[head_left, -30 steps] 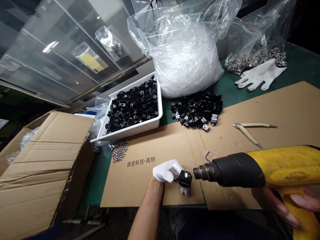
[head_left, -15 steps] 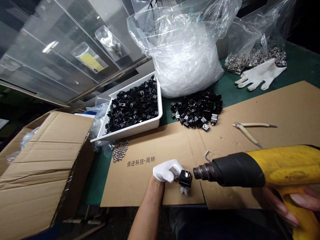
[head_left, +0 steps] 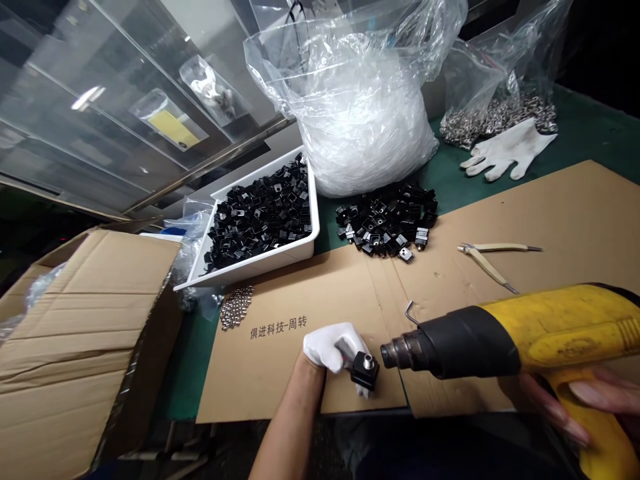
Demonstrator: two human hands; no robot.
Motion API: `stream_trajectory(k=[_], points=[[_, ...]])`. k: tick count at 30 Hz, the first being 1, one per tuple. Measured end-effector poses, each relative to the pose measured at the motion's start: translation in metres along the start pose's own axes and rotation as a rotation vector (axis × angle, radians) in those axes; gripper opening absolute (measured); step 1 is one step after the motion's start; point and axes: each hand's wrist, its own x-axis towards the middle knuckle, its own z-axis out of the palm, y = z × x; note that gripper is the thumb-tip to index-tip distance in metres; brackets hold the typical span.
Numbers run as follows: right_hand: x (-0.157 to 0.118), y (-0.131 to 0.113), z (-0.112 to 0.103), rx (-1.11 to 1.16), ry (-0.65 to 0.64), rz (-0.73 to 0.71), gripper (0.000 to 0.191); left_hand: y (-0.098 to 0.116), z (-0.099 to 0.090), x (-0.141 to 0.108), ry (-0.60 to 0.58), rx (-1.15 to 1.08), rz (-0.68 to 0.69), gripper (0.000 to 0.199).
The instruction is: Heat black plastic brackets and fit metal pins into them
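My left hand (head_left: 334,348), in a white glove, grips a small black part (head_left: 365,371) with a silver metal stud on its face. My bare right hand (head_left: 575,403) is wrapped round the handle of a yellow heat gun (head_left: 565,327) at the right. The gun's dark stepped nozzle points left and ends just short of the black part, without touching it. Both are over the brown cardboard (head_left: 280,373) near its front edge. Part of the right hand is hidden behind the handle.
A white tray (head_left: 250,265) of black parts stands behind, with a loose black pile (head_left: 390,220) beside it. Small metal pieces (head_left: 237,308), tweezer-like cutters (head_left: 487,267), a hex key (head_left: 410,312), a white glove (head_left: 510,152), clear bags (head_left: 365,127) and a cardboard box (head_left: 75,333) surround the work.
The black part in my left hand has tilted and dropped slightly, away from the nozzle's line. The whole view has shifted a little; the gun keeps its pose in my right hand.
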Motion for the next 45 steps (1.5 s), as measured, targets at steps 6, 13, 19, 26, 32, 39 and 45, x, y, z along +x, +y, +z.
stream_trajectory(k=[6, 13, 19, 26, 32, 39, 45], points=[[0.0, -0.006, 0.005, 0.034, 0.014, -0.001, 0.045, 0.0, -0.001, 0.002, -0.061, 0.067, -0.018, 0.07], [0.0, -0.007, 0.009, 0.031, 0.03, 0.004, 0.046, 0.003, -0.002, 0.005, -0.096, 0.138, -0.048, 0.067], [0.002, -0.011, 0.011, -0.019, 0.019, -0.024, 0.046, 0.005, -0.002, 0.008, -0.098, 0.165, -0.061, 0.068], [0.002, -0.015, 0.019, 0.003, 0.086, -0.027, 0.046, 0.007, -0.002, 0.01, -0.114, 0.162, -0.092, 0.065], [0.004, -0.02, 0.023, 0.002, 0.074, -0.016, 0.044, 0.006, -0.004, 0.01, -0.132, 0.144, -0.104, 0.067], [0.004, -0.018, 0.024, -0.009, 0.109, -0.021, 0.044, 0.005, -0.002, 0.008, -0.143, 0.131, -0.122, 0.068], [0.005, -0.021, 0.026, -0.021, 0.098, -0.03, 0.045, 0.007, -0.003, 0.009, -0.139, 0.134, -0.145, 0.068]])
